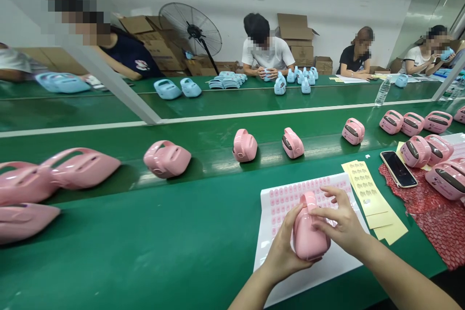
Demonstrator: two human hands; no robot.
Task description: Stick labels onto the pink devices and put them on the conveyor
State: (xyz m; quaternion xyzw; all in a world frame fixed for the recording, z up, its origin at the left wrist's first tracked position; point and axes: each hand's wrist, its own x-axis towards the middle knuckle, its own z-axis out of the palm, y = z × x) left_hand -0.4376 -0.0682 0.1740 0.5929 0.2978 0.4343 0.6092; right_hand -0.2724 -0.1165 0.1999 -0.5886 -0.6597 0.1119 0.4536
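A small pink plastic case with a carry handle (311, 237) is tilted up above the sticker sheet. My left hand (285, 252) wraps around its left side and underside, holding it. From the right, my right hand (339, 225) has a thumb and finger drawn together against the case just below its handle, while another finger stands out apart. Whatever may be between those fingertips is too small to make out. Beneath both hands lies a white sheet with rows of pink stickers (286, 199). Yellow sticker sheets (363, 184) lie to the right of it.
Pink cases (167, 159) stand along the green bench, several more at far left and right. A phone (398, 168) rests by red bubble wrap (432, 218). Beyond a white rail (232, 115), co-workers sit with blue cases (279, 85). A bottle (382, 92) stands near the rail.
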